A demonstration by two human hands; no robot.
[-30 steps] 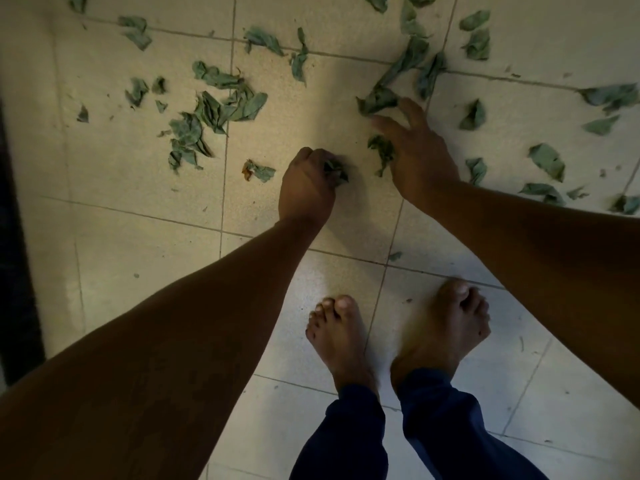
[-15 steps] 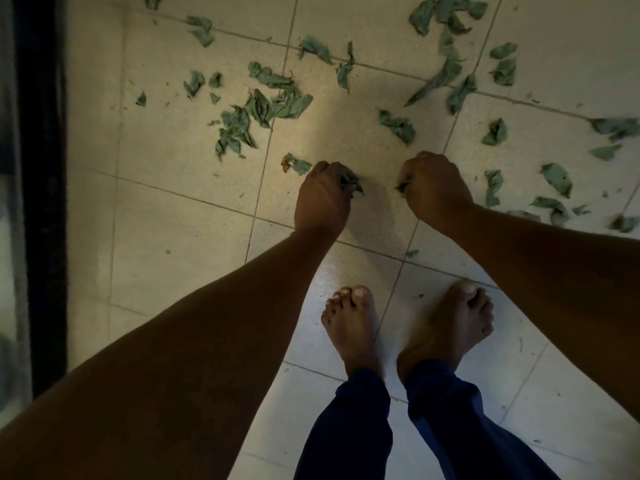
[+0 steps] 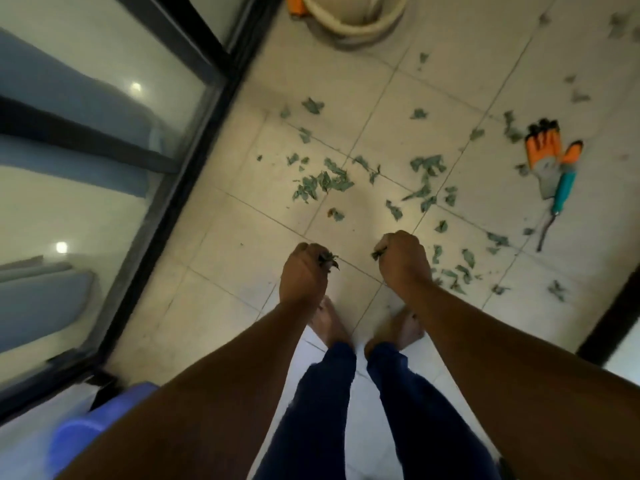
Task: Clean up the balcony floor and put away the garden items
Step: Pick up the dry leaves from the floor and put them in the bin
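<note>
The cleanup is only partly done, judging by the pale tiled balcony floor (image 3: 433,109): many torn, dry green leaf scraps (image 3: 322,181) lie scattered over it, the thickest patch just ahead of the hands and thinner trails running off to the right of them. Well to the right of that patch an orange-and-grey gardening glove (image 3: 545,157) lies flat, touching a teal-handled hand tool with an orange grip (image 3: 562,188); neither has been put away. Far beyond the leaf patch, at the top edge, stands a cream round plastic tub (image 3: 353,15), cut off by the frame, so what it holds cannot be told. A blue plastic object (image 3: 93,427) sits near the dark-framed glass door (image 3: 166,209), on the near side of the patch.

The left hand (image 3: 303,271) is clenched round a small bunch of leaf pieces, whose tips poke out by the thumb. The right hand (image 3: 401,258) is likewise curled tight on a few scraps, a bit showing at its inner edge. Both hands hang above the floor, on the near side of the leaf patch, above the bare feet (image 3: 332,323).
</note>
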